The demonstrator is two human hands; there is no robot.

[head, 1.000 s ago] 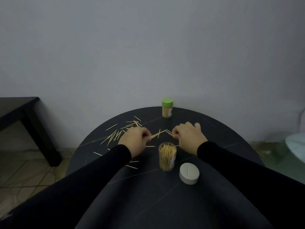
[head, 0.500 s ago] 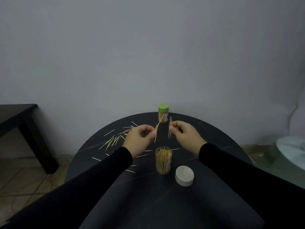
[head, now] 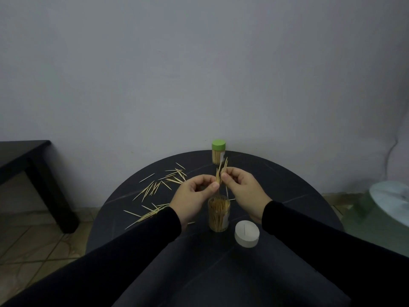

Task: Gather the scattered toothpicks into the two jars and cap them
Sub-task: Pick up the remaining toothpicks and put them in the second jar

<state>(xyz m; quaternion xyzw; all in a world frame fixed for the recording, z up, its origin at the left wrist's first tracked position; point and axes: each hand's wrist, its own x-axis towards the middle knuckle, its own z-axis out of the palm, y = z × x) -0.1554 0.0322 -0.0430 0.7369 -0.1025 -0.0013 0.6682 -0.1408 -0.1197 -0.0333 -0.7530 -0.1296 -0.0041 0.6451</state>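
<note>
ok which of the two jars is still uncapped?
The near jar, under both hands: open mouth, its white cap on the table beside it. The far jar wears a green cap.

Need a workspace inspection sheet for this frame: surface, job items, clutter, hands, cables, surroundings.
Surface: round dark table, faint pale veins.
Job's things: open jar packed with toothpicks, near centre; white lid lying beside it; green-capped jar upright at far edge; loose toothpicks scattered on the table's left part.
Clutter: nothing seen.
Grippers: left hand and right hand together pinch a small bundle of toothpicks above the open jar.
Cables: nothing seen.
Surroundings: plain grey wall; black side table at left; tiled floor; pale round object at right, blurred.
</note>
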